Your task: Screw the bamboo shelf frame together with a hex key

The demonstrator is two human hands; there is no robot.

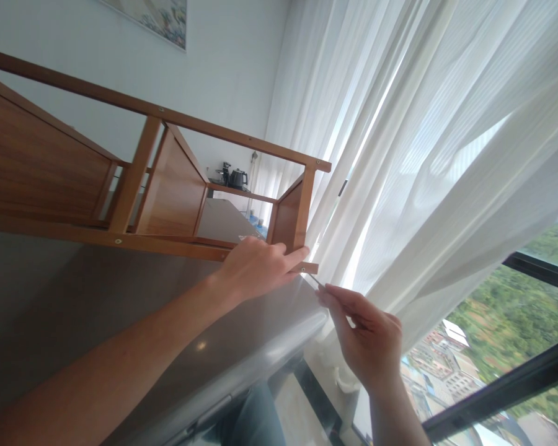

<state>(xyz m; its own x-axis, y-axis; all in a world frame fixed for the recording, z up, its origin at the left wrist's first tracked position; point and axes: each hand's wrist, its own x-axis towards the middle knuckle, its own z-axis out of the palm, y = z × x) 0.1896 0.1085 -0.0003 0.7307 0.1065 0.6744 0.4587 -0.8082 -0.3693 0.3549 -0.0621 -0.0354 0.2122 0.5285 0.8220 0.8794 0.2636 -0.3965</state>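
Observation:
A brown wooden shelf unit [167,186] lies on its side over a dark grey surface. My left hand [263,263] is closed around the corner of its frame, with the thumb hidden and one finger against the end crosspiece. Near the tip of the lower rail sits a small bolt head [303,269]. In my right hand [369,331], thumb and fingers pinch a thin metal rod [316,282] that looks like a hex key. Its tip points toward that rail end; whether it sits in the bolt cannot be made out.
White curtains [400,136] hang just right of the shelf end, beside a dark window frame [506,387]. A black kettle [239,178] stands behind the shelf. A framed picture [167,21] hangs on the wall. The grey surface [134,303] has a rounded shiny edge.

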